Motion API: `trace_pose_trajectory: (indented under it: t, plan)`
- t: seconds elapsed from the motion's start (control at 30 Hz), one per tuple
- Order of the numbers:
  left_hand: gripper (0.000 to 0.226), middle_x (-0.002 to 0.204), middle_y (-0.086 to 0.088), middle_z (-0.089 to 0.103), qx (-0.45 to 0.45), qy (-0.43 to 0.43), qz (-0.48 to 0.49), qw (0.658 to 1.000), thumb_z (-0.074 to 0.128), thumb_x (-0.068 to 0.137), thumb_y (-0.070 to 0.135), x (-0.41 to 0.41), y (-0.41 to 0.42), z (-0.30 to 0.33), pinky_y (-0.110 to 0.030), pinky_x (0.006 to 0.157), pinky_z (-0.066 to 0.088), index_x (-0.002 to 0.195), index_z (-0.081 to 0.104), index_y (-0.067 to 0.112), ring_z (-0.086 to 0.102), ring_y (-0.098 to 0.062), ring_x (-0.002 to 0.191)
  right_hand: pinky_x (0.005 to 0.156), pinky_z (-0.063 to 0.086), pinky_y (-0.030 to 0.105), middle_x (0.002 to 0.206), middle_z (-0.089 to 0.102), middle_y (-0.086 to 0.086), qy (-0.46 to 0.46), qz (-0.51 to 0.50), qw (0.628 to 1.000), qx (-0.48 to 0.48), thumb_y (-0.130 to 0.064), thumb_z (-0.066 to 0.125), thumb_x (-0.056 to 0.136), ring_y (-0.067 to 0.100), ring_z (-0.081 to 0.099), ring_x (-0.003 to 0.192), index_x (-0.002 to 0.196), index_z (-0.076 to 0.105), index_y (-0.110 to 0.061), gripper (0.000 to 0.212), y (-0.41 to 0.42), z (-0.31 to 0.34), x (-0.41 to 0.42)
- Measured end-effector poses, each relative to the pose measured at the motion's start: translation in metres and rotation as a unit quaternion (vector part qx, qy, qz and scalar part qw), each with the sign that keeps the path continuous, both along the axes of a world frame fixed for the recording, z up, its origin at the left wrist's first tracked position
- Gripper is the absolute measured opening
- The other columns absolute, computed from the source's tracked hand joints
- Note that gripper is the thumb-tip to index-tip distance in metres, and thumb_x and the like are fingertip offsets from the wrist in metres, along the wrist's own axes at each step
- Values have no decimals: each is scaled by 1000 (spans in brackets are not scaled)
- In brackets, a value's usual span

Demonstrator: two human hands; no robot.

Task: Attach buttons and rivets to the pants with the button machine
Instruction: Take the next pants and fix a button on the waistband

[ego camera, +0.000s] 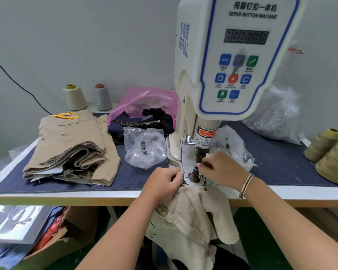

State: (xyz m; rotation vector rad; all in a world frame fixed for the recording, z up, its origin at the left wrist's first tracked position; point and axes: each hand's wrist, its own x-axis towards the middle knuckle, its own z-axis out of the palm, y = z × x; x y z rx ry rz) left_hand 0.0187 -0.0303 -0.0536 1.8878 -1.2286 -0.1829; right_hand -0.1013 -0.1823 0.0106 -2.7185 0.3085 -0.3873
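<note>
The white servo button machine (232, 55) stands mid-table, its black upper punch (200, 155) above a round lower die (195, 173). Beige pants (191, 215) hang over the table's front edge below the die, with a brass button (163, 210) on the waistband. My left hand (164, 184) grips the pants' top edge just left of the die. My right hand (221, 168) reaches in from the right, its fingertips pinching something small, too small to make out, between punch and die.
A stack of folded beige pants (70, 151) lies at the left. Clear bags of metal parts (144, 147) and a pink bag (144, 102) sit beside the machine. Thread cones (332, 154) stand far right, two more (86, 97) at the back. A cardboard box (53, 244) sits under the table.
</note>
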Motion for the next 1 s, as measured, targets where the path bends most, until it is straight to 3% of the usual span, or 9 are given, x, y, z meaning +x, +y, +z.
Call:
trace_pose_trajectory:
  t: [0.1, 0.33, 0.5, 0.67, 1.0]
  plan:
    - [46, 47, 6, 30, -2, -2, 1, 1000, 49, 95, 25, 1, 0, -2, -27, 51, 25, 53, 30, 22, 29, -9, 48, 49, 24, 21, 50, 36, -9, 3, 33, 998, -44, -25, 57, 89, 7, 36, 46, 51, 29, -30, 48, -3, 2, -1]
    - [45, 47, 6, 30, -3, -5, 1, 1000, 48, 95, 27, 2, 0, -3, -26, 50, 25, 54, 30, 21, 29, -10, 48, 51, 26, 20, 49, 37, -10, 8, 45, 999, -29, -27, 55, 91, 6, 36, 46, 51, 30, -31, 47, -6, 2, 1]
    - [41, 47, 6, 30, -2, 4, 4, 1000, 42, 89, 37, 1, 0, -1, -31, 52, 27, 55, 32, 18, 29, -10, 48, 53, 29, 22, 48, 38, -10, 10, 52, 998, 16, -24, 57, 92, 6, 36, 45, 52, 34, -31, 46, -7, 3, 1]
    - [41, 46, 6, 30, 0, 4, 1, 1000, 42, 89, 37, 1, 0, -1, -30, 51, 26, 54, 31, 19, 28, -10, 48, 52, 34, 13, 42, 45, -20, 3, 41, 996, 76, -16, 62, 88, 1, 43, 44, 49, 35, -30, 49, -6, 3, 2]
    - [41, 45, 7, 33, 4, 11, -1, 1000, 42, 89, 37, 1, 1, 0, -28, 50, 25, 53, 31, 20, 29, -10, 47, 48, 31, 12, 38, 36, -14, -21, 2, 987, 158, -14, 64, 87, 2, 37, 41, 46, 38, -22, 49, -5, -5, 4]
